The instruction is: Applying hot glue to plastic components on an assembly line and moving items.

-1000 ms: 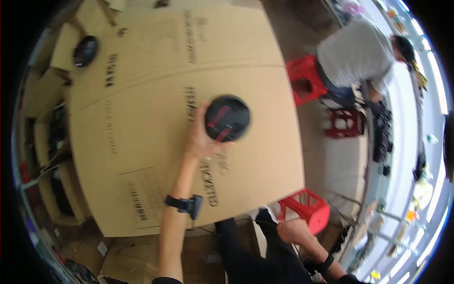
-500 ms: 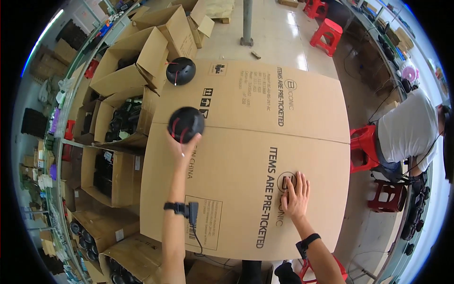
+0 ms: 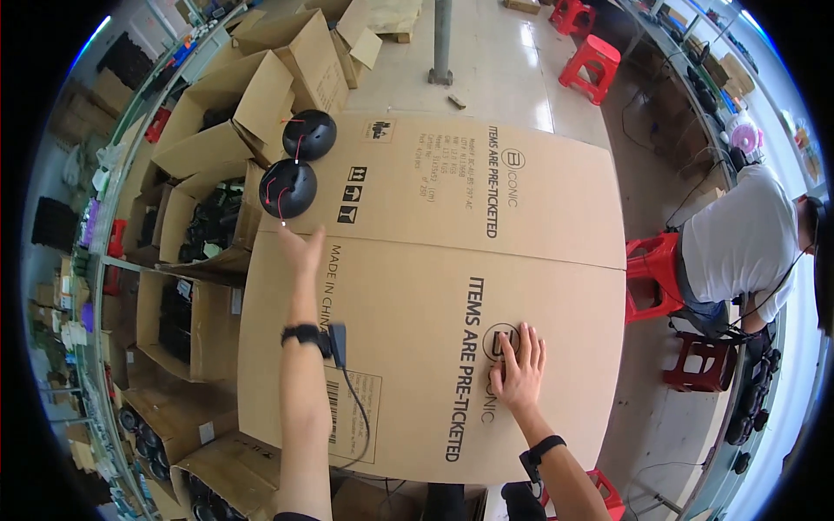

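Observation:
Two round black domed shells with thin red wires lie at the far left of a large cardboard carton top. The nearer round shell point(image 3: 288, 187) sits just in front of the farther round shell point(image 3: 310, 135), close against it. Right behind the nearer one's near edge is my left hand point(image 3: 302, 252), thumb and fingers apart and holding nothing. Whether a fingertip still touches the shell I cannot tell. My right hand point(image 3: 520, 372) rests flat on the carton point(image 3: 408, 347), fingers spread, right of its middle.
Open cartons point(image 3: 201, 323) holding dark parts line the left side. A person in a white shirt point(image 3: 738, 243) sits on a red stool point(image 3: 653, 276) at the right, by a long bench. A grey post point(image 3: 442, 43) stands beyond the carton. A cable hangs from my left wristband.
My left hand has carried the nearer round shell left, set it down in front of the other one and let go. My right hand has stayed on the carton.

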Demonstrator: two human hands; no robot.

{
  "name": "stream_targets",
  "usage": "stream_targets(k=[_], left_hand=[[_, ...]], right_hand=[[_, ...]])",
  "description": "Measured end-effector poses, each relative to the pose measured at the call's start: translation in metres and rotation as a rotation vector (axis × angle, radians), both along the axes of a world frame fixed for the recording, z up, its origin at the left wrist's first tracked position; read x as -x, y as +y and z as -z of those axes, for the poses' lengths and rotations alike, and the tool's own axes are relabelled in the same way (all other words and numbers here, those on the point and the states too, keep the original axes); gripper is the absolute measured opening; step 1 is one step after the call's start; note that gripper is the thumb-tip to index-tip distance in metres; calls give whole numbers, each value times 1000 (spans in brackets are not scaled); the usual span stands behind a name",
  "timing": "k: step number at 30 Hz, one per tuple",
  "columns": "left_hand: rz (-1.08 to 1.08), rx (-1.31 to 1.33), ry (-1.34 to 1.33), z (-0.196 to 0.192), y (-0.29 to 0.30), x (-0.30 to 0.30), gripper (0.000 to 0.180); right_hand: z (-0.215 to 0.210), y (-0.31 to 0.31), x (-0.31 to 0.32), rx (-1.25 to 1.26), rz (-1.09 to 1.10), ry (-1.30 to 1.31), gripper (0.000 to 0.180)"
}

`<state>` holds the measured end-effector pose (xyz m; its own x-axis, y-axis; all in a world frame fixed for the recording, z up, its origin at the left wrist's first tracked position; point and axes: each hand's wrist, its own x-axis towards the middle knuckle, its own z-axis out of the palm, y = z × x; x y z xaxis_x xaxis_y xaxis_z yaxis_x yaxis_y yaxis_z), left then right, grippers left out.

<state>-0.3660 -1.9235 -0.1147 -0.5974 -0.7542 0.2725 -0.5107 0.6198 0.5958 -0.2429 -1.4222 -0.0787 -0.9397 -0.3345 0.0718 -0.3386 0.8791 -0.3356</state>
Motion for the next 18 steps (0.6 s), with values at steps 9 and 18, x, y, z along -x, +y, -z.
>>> stream_targets(k=[9, 18], left_hand=[[441, 335, -492, -36, 264, -238, 60], [459, -28, -529, -53, 449, -394, 68]], right_hand=[[-1, 14, -3, 82, -17, 63, 66], [-16, 179, -130, 153, -524, -612, 37]])
